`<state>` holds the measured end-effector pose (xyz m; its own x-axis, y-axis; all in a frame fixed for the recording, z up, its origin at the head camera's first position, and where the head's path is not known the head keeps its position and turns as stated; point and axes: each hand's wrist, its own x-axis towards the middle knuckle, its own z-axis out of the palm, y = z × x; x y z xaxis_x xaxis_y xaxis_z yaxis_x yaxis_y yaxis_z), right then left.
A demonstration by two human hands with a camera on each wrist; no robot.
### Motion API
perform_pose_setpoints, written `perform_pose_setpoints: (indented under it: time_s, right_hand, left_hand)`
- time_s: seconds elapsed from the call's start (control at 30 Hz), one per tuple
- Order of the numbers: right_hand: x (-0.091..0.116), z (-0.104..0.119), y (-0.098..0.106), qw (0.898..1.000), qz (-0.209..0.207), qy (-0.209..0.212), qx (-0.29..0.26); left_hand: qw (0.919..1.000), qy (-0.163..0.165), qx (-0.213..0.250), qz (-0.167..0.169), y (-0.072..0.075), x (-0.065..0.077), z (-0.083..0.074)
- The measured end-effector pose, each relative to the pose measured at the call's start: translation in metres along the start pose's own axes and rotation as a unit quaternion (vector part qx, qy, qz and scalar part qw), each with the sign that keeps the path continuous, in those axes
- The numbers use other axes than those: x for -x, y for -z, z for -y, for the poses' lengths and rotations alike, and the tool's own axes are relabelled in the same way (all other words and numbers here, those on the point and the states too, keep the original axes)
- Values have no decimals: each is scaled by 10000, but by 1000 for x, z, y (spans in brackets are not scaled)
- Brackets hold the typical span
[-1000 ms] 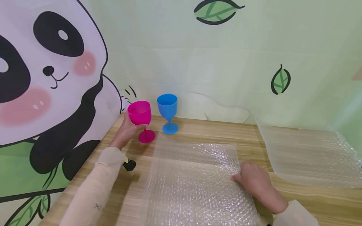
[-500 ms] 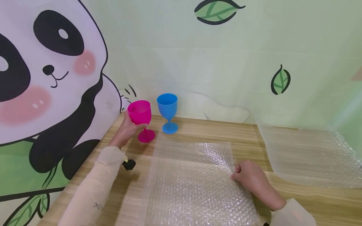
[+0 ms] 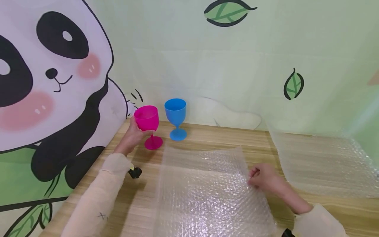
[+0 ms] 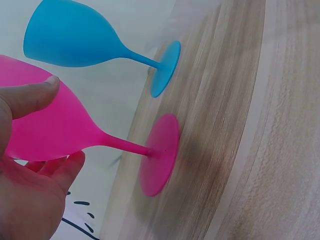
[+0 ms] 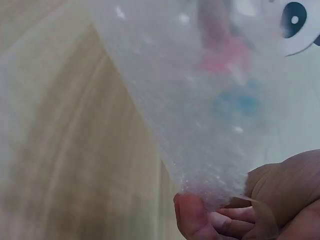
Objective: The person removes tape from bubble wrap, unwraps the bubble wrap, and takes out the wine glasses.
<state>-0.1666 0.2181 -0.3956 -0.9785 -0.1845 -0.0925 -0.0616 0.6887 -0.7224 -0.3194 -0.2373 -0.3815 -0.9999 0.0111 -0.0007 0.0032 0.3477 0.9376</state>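
Observation:
A pink goblet (image 3: 147,119) stands at the back left of the table, and my left hand (image 3: 131,136) grips its bowl from the left side. In the left wrist view the thumb lies along one side of the pink bowl and the fingers curl round the other. My right hand (image 3: 266,177) pinches the right edge of a sheet of bubble wrap (image 3: 204,194) that spreads over the middle of the table. The right wrist view has that edge bunched between thumb and fingers, lifted off the wood. Just right of the pink goblet stands a blue goblet (image 3: 175,113), untouched.
Another sheet of bubble wrap (image 3: 325,164) lies at the right of the wooden table (image 3: 139,197). A pale green wall cloth (image 3: 231,72) printed with a panda rises directly behind the table and on the left.
My right hand has moved slightly right and up, and the bubble wrap's right edge has shifted with it. My left hand and both goblets have stayed put.

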Motion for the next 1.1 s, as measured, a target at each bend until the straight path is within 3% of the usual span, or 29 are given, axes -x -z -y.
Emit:
perform_pose_setpoints:
  time_s: [0.27,0.43,0.57,1.1]
  right_hand:
    - [1,4,32,9997,218,49,-112]
    - [4,11,54,9975,457,-253,-470]
    - [5,13,73,9966,531,-434,-461]
    - [13,-4,153,9944,775,-658,-299]
  left_hand:
    - [10000,-7,-26,18,-2,-2,1]
    - [10000,-24,-65,-12,-5,-2,-2]
    - [10000,12,-50,5,-6,-3,-2]
    - [10000,16,12,-48,-9,-1,-2]
